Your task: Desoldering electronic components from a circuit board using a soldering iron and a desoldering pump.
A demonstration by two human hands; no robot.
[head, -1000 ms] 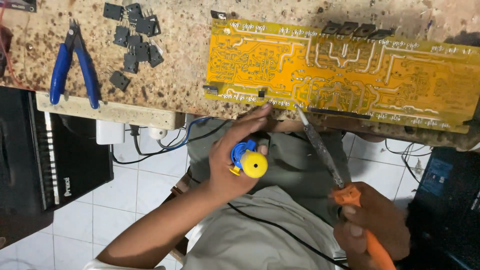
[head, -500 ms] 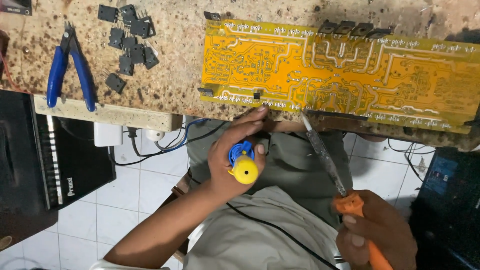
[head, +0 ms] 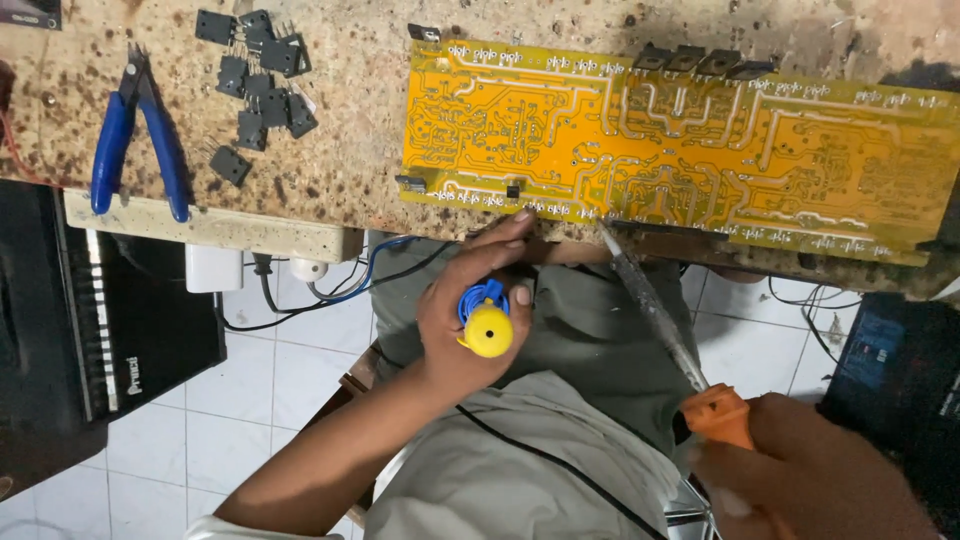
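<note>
A yellow-and-blue desoldering pump (head: 485,318) is gripped in the closed fingers of the left hand (head: 470,310), its tip held at the yellow circuit board's (head: 680,150) near edge. An orange-handled soldering iron (head: 665,325) is clasped by the right hand (head: 810,475) at five o'clock. Blue pliers (head: 135,145) lie on the table (head: 350,150) at ten o'clock.

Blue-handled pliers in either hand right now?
No: the blue-handled pliers lie untouched on the speckled workbench, left of the yellow circuit board.
</note>
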